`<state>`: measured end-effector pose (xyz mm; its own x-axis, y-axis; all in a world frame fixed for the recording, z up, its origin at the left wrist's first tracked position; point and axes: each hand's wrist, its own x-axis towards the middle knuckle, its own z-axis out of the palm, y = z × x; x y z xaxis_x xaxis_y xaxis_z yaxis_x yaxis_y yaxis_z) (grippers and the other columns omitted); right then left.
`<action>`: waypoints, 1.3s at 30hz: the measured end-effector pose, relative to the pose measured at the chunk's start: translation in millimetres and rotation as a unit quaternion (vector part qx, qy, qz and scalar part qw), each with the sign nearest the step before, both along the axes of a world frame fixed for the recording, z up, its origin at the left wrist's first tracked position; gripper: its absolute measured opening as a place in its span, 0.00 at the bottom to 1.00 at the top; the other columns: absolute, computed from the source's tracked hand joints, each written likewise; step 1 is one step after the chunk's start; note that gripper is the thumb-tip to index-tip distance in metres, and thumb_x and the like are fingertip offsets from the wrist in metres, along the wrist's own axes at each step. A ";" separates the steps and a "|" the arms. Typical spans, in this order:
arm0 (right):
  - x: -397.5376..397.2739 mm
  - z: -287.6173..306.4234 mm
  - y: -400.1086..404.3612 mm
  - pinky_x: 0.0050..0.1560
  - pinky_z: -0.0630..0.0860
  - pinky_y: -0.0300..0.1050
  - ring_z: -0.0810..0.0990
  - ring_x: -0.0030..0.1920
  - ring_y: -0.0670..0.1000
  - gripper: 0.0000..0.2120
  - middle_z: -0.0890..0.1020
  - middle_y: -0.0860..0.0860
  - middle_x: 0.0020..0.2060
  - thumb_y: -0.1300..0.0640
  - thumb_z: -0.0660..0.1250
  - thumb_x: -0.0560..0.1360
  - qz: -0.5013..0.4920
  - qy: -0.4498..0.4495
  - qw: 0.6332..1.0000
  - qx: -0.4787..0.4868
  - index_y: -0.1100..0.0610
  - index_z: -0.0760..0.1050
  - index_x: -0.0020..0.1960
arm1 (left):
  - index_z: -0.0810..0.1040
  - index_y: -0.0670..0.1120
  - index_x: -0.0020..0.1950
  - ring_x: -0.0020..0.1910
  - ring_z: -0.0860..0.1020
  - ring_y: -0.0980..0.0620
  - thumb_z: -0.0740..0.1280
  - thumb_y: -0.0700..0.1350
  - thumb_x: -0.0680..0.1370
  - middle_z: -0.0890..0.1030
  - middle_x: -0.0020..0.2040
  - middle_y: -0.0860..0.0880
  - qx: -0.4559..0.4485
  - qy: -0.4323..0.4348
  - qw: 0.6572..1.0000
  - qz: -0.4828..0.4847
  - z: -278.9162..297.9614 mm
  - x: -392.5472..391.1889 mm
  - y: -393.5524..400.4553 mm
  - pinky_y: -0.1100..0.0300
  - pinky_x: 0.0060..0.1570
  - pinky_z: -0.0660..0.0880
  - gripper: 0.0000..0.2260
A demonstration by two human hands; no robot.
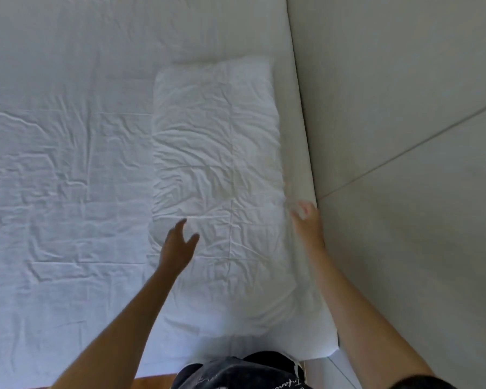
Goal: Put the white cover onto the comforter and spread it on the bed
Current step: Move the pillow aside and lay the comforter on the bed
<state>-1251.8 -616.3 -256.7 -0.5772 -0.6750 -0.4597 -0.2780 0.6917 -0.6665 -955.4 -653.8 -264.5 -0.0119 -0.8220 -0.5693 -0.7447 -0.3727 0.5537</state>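
A folded white comforter or cover (216, 169), creased and rectangular, lies lengthwise on the bed (62, 153) near its right edge. My left hand (178, 242) hovers over the bundle's near left part with fingers spread and relaxed, holding nothing. My right hand (306, 220) is at the bundle's right edge by the mattress side; it is blurred, and its fingers look loosely curled. Whether it touches the fabric is unclear.
A wrinkled white sheet covers the mattress, wide open to the left. A beige wall (404, 108) runs close along the bed's right side. At the bottom, a strip of wooden floor (152, 383) and my dark clothing (244, 372) show.
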 end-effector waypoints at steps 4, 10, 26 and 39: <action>5.4 -64.8 85.8 0.62 0.70 0.51 0.72 0.66 0.58 0.31 0.72 0.58 0.67 0.46 0.68 0.75 0.004 -0.014 0.986 0.168 0.56 0.64 0.73 | 0.64 0.43 0.76 0.71 0.67 0.41 0.67 0.47 0.79 0.68 0.73 0.41 0.043 -0.099 0.989 -0.104 -50.3 29.2 77.3 0.48 0.68 0.65 0.27; 13.2 -108.5 105.8 0.71 0.62 0.52 0.64 0.73 0.57 0.53 0.61 0.54 0.75 0.37 0.74 0.66 -0.083 -0.145 0.970 0.176 0.54 0.48 0.79 | 0.68 0.43 0.74 0.71 0.65 0.34 0.70 0.45 0.76 0.64 0.74 0.36 -0.036 -0.149 0.974 -0.166 -76.1 14.2 107.5 0.39 0.62 0.70 0.27; 94.5 6.4 90.1 0.40 0.69 0.38 0.78 0.43 0.52 0.29 0.75 0.48 0.39 0.52 0.68 0.74 0.256 -0.042 0.963 0.076 0.58 0.63 0.71 | 0.41 0.51 0.79 0.69 0.68 0.36 0.68 0.69 0.69 0.66 0.72 0.39 0.153 -0.034 0.985 -0.066 11.0 -122.5 42.8 0.45 0.66 0.67 0.51; 160.7 47.0 43.6 0.41 0.77 0.41 0.76 0.39 0.51 0.09 0.78 0.50 0.37 0.57 0.68 0.75 -0.127 -0.184 0.973 -0.055 0.56 0.78 0.54 | 0.68 0.40 0.62 0.57 0.76 0.38 0.66 0.48 0.76 0.78 0.57 0.40 0.060 -0.038 0.990 -0.118 38.1 -18.8 14.9 0.52 0.53 0.72 0.19</action>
<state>-1091.1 -572.8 -209.7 -0.5410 -0.5892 -0.6001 0.1644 0.6256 -0.7626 -974.3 -639.0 -226.4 -0.1480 -0.7276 -0.6698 -0.8569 -0.2437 0.4541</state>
